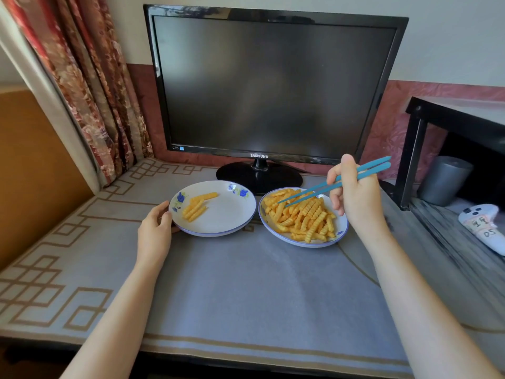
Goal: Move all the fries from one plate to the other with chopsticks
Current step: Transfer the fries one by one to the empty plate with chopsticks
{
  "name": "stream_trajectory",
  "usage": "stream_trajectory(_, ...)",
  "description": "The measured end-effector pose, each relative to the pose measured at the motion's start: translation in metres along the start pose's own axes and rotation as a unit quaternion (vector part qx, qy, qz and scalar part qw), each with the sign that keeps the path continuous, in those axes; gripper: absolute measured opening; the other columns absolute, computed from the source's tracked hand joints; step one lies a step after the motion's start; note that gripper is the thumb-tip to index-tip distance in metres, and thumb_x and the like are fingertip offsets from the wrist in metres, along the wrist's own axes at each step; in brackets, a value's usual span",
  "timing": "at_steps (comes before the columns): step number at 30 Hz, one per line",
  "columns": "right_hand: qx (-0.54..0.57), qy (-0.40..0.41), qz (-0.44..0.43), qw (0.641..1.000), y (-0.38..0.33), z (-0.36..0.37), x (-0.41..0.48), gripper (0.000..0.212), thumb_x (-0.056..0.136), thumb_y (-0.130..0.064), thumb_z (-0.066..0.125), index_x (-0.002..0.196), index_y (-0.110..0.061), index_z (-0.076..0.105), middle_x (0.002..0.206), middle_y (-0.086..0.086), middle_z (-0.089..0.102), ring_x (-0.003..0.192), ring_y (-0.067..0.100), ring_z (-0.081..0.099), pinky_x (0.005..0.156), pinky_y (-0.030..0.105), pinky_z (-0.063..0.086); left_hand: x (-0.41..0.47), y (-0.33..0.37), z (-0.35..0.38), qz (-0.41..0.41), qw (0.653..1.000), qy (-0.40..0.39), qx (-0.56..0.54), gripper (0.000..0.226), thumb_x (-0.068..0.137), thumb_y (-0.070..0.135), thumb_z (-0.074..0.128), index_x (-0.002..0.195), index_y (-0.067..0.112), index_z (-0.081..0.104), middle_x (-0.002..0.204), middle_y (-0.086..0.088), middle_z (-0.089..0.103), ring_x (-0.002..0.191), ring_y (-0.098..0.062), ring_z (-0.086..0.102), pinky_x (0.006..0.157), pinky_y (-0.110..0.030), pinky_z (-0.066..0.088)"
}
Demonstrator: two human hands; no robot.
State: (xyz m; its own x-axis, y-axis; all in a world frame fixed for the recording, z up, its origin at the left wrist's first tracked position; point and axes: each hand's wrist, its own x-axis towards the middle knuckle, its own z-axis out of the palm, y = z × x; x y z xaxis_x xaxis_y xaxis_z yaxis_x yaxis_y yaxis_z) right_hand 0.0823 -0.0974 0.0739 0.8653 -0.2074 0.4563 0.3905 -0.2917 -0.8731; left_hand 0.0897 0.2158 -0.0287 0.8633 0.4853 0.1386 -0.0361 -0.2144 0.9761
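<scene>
Here, right of centre, the right hand [355, 198] has its fingers closed round blue chopsticks [336, 184] whose tips rest on the heap of fries [303, 214] filling the right plate [300, 243]. Just beside it, the left plate [226, 217] carries a few fries [196, 206], and the left hand [154, 231] grips its left rim with fingers curled. Both plates sit on the grey surface [246, 283], below a dark monitor [273, 86].

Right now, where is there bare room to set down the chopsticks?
The grey cloth is bare in front of the left plate and right plate, between left forearm and right forearm. Crowded: the right plate, heaped with fries, and the monitor stand behind.
</scene>
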Motion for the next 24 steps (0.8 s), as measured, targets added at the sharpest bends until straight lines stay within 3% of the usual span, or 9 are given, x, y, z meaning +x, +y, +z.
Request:
stream_trajectory(8,0.086,0.089,0.030,0.992,0.006,-0.012,-0.008,0.049,0.105,-0.028,0.031,0.064,-0.008,0.049,0.038,0.011,0.039,0.028,0.017,0.038,0.035,0.015,0.028,-0.002,0.001,0.000,-0.001,1.000,0.002,-0.002,0.037,0.101,0.011,0.037,0.134,0.012,0.052,0.116,0.001,0.060,0.078,0.000,0.060,0.082,-0.028,0.046)
stream_trajectory(13,0.148,0.117,0.064,0.980,0.006,-0.003,-0.014,0.045,0.102,-0.027,0.030,0.065,-0.010,0.049,0.036,0.008,0.040,0.029,0.020,0.038,0.036,0.019,0.027,-0.001,0.000,0.000,-0.002,1.000,0.000,-0.005,0.037,0.101,0.012,0.037,0.135,0.011,0.052,0.118,-0.002,0.061,0.079,-0.001,0.061,0.082,-0.028,0.048)
stream_trajectory(24,0.166,0.046,0.126,0.977,-0.002,0.098,-0.029,0.050,0.103,-0.031,0.030,0.064,-0.010,0.053,0.036,0.009,0.044,0.033,0.022,0.039,0.040,0.021,0.035,0.002,-0.003,0.000,-0.002,1.000,0.003,-0.015,0.037,0.100,0.010,0.038,0.132,0.011,0.054,0.115,0.000,0.062,0.081,-0.003,0.064,0.086,-0.031,0.051)
